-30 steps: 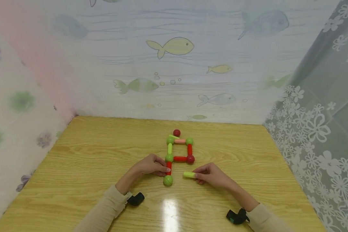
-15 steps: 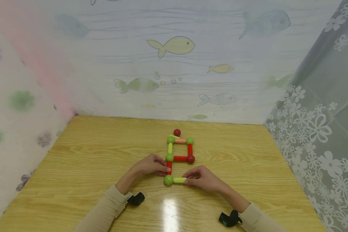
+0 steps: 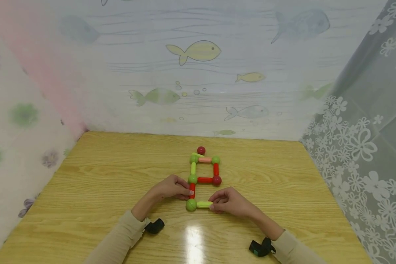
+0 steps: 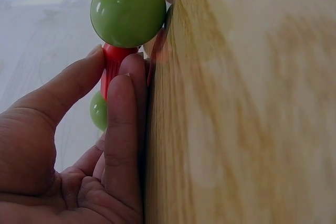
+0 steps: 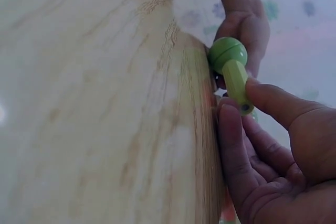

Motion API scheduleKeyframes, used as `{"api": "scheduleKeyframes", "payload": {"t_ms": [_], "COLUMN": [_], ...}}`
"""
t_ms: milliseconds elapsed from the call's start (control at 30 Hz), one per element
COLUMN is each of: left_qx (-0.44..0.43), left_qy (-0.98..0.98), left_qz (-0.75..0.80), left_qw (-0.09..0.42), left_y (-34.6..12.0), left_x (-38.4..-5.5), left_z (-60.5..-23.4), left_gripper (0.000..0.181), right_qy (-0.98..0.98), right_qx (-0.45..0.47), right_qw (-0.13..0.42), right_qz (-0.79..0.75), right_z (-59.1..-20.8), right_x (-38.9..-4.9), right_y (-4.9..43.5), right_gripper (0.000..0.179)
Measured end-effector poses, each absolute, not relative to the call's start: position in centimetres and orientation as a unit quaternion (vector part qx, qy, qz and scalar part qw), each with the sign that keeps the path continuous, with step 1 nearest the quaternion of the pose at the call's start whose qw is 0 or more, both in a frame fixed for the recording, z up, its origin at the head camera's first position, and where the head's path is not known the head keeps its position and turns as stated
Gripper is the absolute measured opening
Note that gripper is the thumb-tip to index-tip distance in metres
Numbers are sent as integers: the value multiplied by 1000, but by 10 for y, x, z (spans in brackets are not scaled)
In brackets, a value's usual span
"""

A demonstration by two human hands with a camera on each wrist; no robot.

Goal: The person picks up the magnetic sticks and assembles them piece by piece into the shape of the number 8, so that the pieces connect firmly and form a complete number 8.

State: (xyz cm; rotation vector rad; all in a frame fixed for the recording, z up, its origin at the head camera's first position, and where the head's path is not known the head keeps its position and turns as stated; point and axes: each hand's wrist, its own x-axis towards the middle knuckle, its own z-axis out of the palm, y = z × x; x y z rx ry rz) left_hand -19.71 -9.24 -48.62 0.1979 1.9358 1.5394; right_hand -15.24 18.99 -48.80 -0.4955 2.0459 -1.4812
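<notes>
We look across a wood-grain table toward a pale backdrop printed with fish.
On our left, we see a white cloth with purple and green blooms; on our right, a grey sheet with white flowers.

White glare on the near tabletop

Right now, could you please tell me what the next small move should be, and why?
I'd suggest the right hand ease off the lime rod it pinches while the left hand steadies the red rod: the lime rod meets the nearest green ball, and the right wrist view shows its other end bare.
</notes>
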Motion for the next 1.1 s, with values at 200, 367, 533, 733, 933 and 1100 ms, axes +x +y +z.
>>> {"api": "scheduleKeyframes", "payload": {"t_ms": [200, 367, 533, 733, 933, 1100], "left_qx": [74, 74, 74, 73, 69, 67], "left_qy": [740, 740, 737, 735, 737, 734], "left_qz": [584, 585, 589, 591, 589, 592], "left_qw": [325, 324, 324, 324, 325, 326], "left_y": [-92, -93, -93, -94, -94, -94], "left_x": [-197, -197, -197, -196, -196, -196], "left_z": [-486, -486, -486, -486, -485, -485], "left_gripper": [27, 28, 28, 28, 29, 29], "right_qy": [762, 758, 772, 768, 763, 770], "right_qx": [-185, -191, -194, -197, -159, -118], "right_qw": [285, 290, 287, 288, 272, 238], "right_qz": [-551, -553, -533, -536, -565, -580], "right_z": [-489, -490, -489, -485, -484, -488], "right_x": [-154, -155, -158, -174, -202, -225], "right_y": [192, 196, 205, 230, 263, 279], "right_gripper": [25, 27, 27, 30, 37, 40]}}
